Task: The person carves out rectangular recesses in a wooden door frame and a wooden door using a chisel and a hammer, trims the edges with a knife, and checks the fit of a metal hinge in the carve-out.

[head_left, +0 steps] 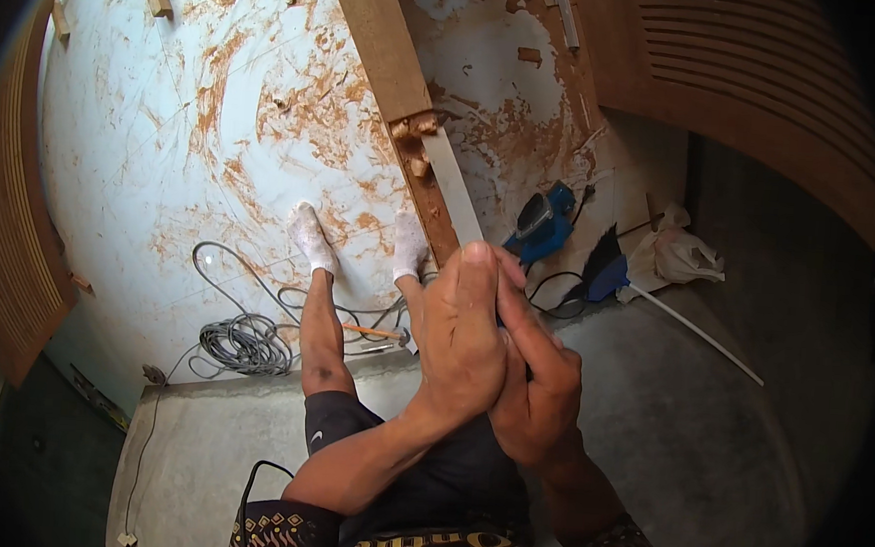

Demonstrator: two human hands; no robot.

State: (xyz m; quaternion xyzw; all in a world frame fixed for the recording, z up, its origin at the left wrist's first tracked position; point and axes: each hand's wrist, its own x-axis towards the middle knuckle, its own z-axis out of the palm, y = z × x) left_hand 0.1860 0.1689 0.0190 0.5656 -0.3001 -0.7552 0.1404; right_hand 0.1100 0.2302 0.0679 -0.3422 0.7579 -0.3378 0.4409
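My left hand (pixel 461 345) and my right hand (pixel 541 385) are closed together in front of my body, pressed against each other. The left thumb lies along the top, pointing away from me. What they grip, if anything, is hidden by the fingers. Just beyond the fingertips, a pale flat strip (pixel 459 193) runs along a long wooden beam (pixel 381 44); I cannot tell whether it reaches into my hands. Wood chips (pixel 419 162) lie in a cut-down stretch of the beam.
A blue power tool (pixel 546 223) rests right of the beam. Nearby are a blue brush (pixel 610 276) with a white handle and a crumpled whitish bag (pixel 674 256). A coiled cable (pixel 243 344) and an orange-handled hammer (pixel 379 333) lie left. Slatted wooden panels (pixel 761 63) flank the shaving-strewn floor.
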